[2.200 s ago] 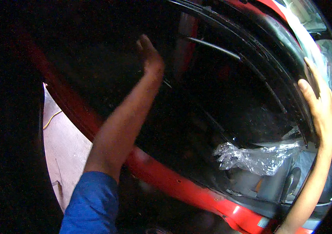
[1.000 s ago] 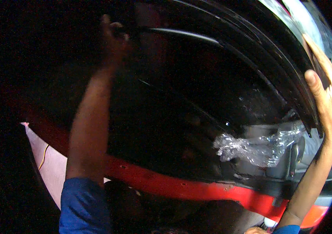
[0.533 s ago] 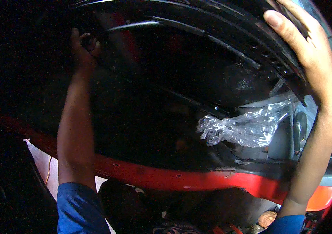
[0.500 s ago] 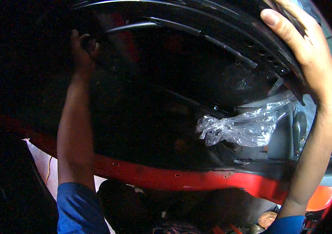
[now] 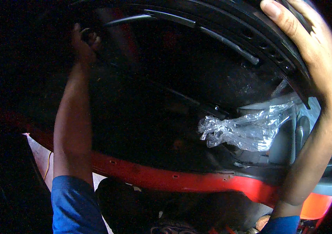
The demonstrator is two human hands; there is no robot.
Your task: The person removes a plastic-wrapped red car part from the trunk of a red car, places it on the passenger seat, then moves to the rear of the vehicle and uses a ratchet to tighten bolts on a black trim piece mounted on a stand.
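View: looked up and forward into a dark opening under a raised panel of a red vehicle; much of the frame was in shadow.
Panel: large black hatch panel point(image 5: 212, 43) with ribbed inner frame, held overhead, spanning from upper left to upper right.
Left hand: left hand point(image 5: 83, 45) was raised to the panel's inner edge at upper left; fingers seemed curled around a dark strip or rim there. Too dim to tell whether the grip was fully closed.
Right hand: right hand point(image 5: 306, 50) lay over the panel's outer edge at upper right, fingers wrapped over the rim, grip clamped on the panel.
Sleeves: blue sleeve point(image 5: 76, 206) on the left arm; a bit of blue at the right as well.
Body: red body edge point(image 5: 181, 181) ran across below the opening.
Inside: crumpled clear plastic sheet point(image 5: 244, 130) lay over a grey seat point(image 5: 286, 140), right of centre.
Handling (judgement): panel looked stiff and fairly heavy, awkward by its width; smooth painted outer face likely slippery. Best held at the rim on both sides, hands well apart, as here. Ribs gave finger purchase.
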